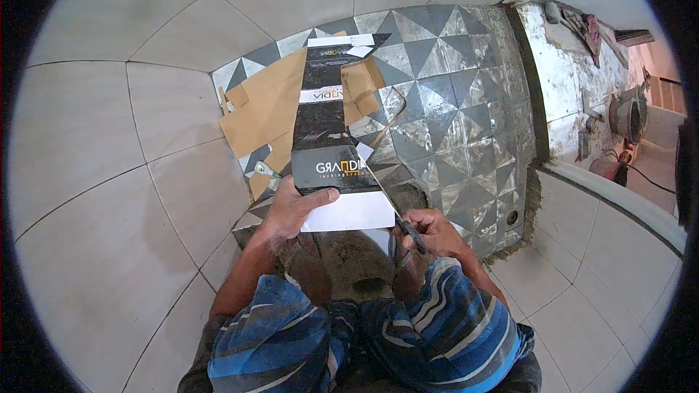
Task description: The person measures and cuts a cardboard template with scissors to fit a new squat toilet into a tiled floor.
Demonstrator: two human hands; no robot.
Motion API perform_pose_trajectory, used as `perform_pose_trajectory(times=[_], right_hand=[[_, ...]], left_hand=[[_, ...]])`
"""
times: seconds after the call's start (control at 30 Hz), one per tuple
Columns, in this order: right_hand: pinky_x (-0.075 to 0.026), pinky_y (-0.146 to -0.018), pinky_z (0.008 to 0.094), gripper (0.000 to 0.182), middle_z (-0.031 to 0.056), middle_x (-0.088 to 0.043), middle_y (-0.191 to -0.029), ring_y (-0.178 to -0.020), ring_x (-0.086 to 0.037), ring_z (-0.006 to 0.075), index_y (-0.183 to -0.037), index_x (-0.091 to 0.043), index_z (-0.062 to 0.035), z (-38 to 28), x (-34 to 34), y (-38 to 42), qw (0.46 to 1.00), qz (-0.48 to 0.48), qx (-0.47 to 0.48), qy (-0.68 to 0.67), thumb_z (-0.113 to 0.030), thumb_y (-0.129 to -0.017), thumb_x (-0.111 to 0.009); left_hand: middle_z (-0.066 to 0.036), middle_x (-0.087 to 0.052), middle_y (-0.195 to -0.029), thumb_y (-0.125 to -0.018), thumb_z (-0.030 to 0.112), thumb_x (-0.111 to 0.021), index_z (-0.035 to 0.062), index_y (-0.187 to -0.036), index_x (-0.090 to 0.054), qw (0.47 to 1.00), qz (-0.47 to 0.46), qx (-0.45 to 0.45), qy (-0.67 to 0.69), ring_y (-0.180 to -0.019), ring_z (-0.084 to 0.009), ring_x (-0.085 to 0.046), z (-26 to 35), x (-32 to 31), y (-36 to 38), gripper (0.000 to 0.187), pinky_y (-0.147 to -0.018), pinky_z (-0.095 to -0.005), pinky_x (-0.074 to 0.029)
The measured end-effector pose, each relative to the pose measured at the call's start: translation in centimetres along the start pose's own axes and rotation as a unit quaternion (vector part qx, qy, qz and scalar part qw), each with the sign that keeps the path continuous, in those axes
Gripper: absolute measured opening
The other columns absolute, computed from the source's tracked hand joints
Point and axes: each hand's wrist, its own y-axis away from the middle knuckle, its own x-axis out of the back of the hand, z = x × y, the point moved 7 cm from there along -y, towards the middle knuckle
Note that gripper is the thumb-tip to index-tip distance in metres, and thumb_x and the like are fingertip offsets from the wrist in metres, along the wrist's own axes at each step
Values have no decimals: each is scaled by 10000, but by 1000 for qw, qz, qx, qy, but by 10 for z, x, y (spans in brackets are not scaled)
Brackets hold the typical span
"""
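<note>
A long black cardboard strip (318, 120) with GRANDIA lettering and a white end stretches away from my knees across the floor. My left hand (295, 205) grips its near left edge, thumb pressed on top and fingers underneath. Closed around the handles of black-handled scissors (412, 234), my right hand (435, 231) is at the near right corner. A thin metal blade runs forward along the strip's right edge, where a small white flap (364, 151) sticks out.
Flat brown cardboard (263, 105) lies beneath and left of the strip, with another brown piece (360, 91) on its right. A small white-and-green object (263, 169) lies by my left hand. Patterned floor tiles (451, 113) meet pale walls. Beyond the right ledge stands a bucket (628, 118).
</note>
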Motion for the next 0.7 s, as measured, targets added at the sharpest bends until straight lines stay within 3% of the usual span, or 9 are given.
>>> perform_pose_trajectory(times=[0.27, 0.33, 0.43, 0.7], right_hand=[[-427, -621, 278, 316, -37, -537, -723, -711, -524, 70, -775, -578, -46, -5, 1, 2, 998, 28, -2, 50, -236, -836, -823], [-430, -604, 274, 271, -35, -569, -734, -699, -533, 65, -780, -609, -51, -6, -3, 4, 999, 29, -27, -29, -208, -838, -821], [-431, -601, 264, 235, -31, -593, -751, -696, -535, 55, -785, -631, -53, -8, -5, 3, 999, 16, -28, -40, -184, -843, -817], [-430, -606, 265, 246, -29, -602, -760, -708, -538, 49, -804, -639, -49, 9, 1, 2, 999, 35, -26, 7, -202, -830, -829]], left_hand=[[-54, -717, -1020, -804, 102, -801, 23, -1141, -664, 1000, 4, 11, 2, -875, -141, -671, -8, 4, -3, 372, -785, -319, -552], [-54, -716, -1019, -804, 96, -799, 23, -1141, -663, 1000, 6, 15, 0, -872, -143, -671, -8, 3, -3, 372, -783, -320, -552], [-56, -715, -1023, -808, 84, -790, 22, -1145, -659, 1000, 5, 1, 11, -874, -146, -671, -2, 0, -2, 366, -788, -320, -552], [-57, -713, -1021, -813, 79, -783, 14, -1144, -659, 1000, 6, 6, 7, -870, -147, -672, -4, -1, -2, 359, -790, -314, -551]])
